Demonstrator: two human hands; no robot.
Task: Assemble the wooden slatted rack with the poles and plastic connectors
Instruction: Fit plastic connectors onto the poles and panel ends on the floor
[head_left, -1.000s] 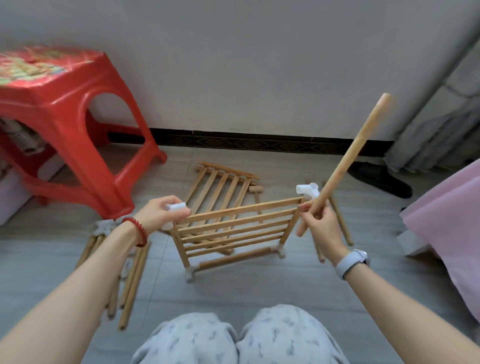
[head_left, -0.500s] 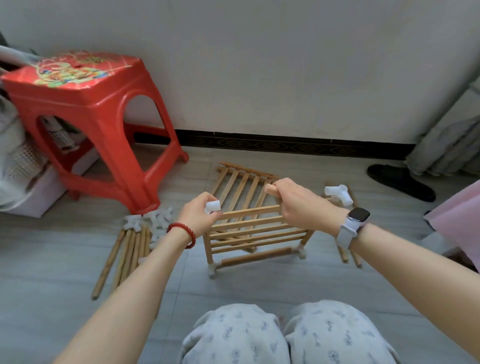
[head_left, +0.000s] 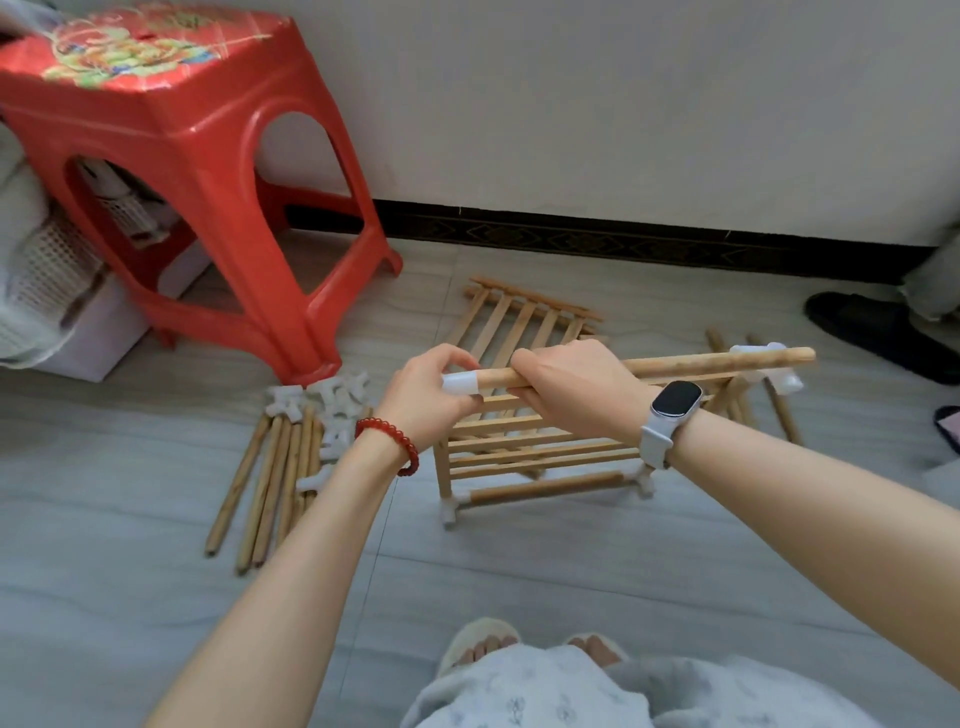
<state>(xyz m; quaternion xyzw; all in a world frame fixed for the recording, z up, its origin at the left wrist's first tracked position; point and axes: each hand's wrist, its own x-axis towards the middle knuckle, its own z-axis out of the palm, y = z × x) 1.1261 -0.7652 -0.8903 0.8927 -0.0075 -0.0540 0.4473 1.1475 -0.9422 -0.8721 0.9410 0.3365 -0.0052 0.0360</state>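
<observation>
Now, hands: both were raised over the slatted rack (head_left: 540, 452).
Left hand (head_left: 426, 397): its fingers were curled round a white plastic connector (head_left: 460, 383).
Right hand (head_left: 574, 392): it was wrapped round a wooden pole (head_left: 691, 362), just beside the left hand.
Pole: it lay level, its near end in the connector, the rest running out past the right wrist.
Rack: it stood on the floor (head_left: 519, 561) below both hands, tilted, white connectors at its lower corners.
Loose poles (head_left: 265, 478): they lay on the floor left of the left hand, with spare connectors (head_left: 332, 402) at their far ends.
Slat panel (head_left: 524, 317): it lay flat beyond the hands.
Red stool (head_left: 171, 135): it stood far left.
</observation>
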